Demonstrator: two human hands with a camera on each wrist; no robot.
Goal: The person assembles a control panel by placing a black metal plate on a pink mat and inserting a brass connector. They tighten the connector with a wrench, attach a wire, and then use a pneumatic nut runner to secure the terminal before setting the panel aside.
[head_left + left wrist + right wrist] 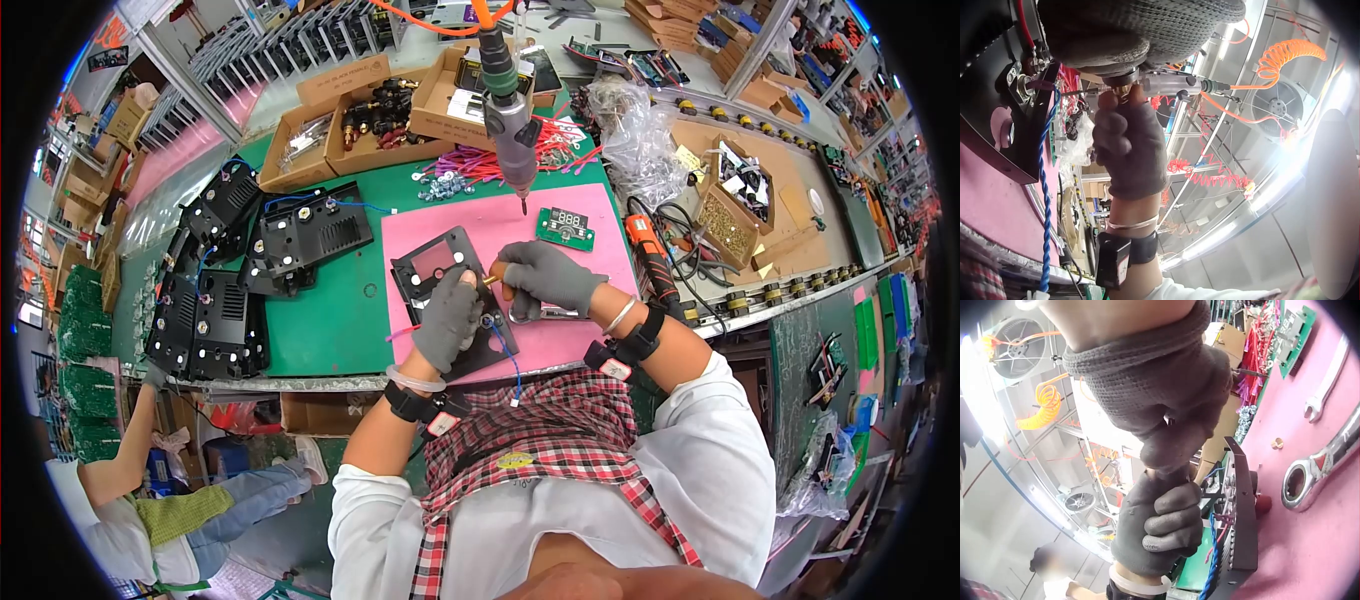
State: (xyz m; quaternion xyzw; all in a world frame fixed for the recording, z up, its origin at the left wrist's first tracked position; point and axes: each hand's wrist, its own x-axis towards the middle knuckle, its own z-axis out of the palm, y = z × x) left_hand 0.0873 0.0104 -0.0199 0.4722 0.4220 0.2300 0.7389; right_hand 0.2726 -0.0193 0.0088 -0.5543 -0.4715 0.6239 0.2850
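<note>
Both gloved hands meet over a black metal panel (462, 243) on a pink mat (600, 265). My right hand (550, 277) pinches a small brass-coloured part (1124, 91) with bare fingertips. Curled at the same spot, my left hand (450, 320) holds the part's dark round end (1121, 79), its fingers hiding much of it. Exactly what this part is, I cannot tell. The panel stands tilted in the right wrist view, with a red knob-like post (1263, 504) on its face. A twisted blue wire (1046, 187) hangs from it.
A powered screwdriver (512, 130) hangs above the mat. Nearby lie a green display board (566, 228), an open-ended wrench (1314, 407) and a ring wrench (1297, 484). Black housings (310, 238) are stacked left; boxes of posts (385, 115) and cable ties (490, 162) sit behind.
</note>
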